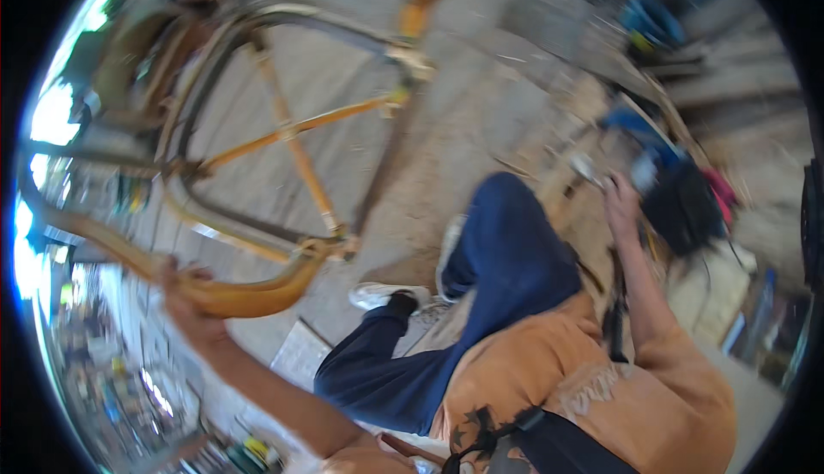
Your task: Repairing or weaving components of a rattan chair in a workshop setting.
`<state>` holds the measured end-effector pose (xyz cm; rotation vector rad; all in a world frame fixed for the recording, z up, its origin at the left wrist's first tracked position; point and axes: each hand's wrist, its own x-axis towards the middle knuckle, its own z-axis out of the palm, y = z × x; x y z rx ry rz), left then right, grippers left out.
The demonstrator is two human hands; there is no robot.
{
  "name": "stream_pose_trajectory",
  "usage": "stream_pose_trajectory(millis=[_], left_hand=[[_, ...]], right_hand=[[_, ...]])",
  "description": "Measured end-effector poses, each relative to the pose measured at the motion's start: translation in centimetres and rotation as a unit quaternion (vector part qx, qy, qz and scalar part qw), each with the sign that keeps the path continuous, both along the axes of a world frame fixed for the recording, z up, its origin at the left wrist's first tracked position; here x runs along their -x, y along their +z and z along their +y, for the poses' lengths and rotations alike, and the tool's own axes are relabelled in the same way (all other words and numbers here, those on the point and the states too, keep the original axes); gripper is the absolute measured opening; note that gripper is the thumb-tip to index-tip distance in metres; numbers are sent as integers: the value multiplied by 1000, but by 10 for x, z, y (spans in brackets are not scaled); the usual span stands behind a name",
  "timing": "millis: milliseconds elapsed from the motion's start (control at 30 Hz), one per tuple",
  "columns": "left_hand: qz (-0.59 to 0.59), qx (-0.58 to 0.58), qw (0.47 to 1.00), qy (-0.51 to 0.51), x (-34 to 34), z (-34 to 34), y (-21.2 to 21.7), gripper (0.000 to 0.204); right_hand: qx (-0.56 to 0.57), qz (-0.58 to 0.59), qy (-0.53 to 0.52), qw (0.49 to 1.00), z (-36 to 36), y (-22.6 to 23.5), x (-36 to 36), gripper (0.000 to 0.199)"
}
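Note:
A curved wooden chair frame (249, 302) lies tipped over on the floor at the left, with thin crossed stretchers (290, 133) spanning its opening. My left hand (190, 309) is wrapped round a thick, bent, honey-coloured part of it, near the bottom of the frame. Away to the right, my right hand (622, 204) is closed, held out over the cluttered wooden surface beside my knee. A small pale thing (585, 168) shows at its fingertips, too blurred to name.
Near my right hand sit a black box-like thing (684, 208), a pink item (719, 193) and blue items. A blue container (650, 24) stands at the far right. Dark wooden parts (142, 62) are piled at the far left. My bent knee (515, 225) lies between both hands.

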<state>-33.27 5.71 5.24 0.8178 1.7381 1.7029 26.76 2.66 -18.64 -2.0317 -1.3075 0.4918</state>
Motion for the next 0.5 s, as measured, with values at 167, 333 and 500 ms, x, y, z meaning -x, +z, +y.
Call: stream_pose_trajectory(millis=[167, 333, 500], left_hand=[[-52, -32, 997, -44, 45, 81, 40, 24], [-76, 21, 997, -13, 87, 116, 39, 25], [-89, 47, 993, 62, 129, 103, 18, 30]], right_hand=[[-39, -65, -34, 997, -47, 0, -12, 26], [53, -59, -61, 995, -101, -33, 0, 23], [132, -124, -12, 983, -122, -54, 1, 19]])
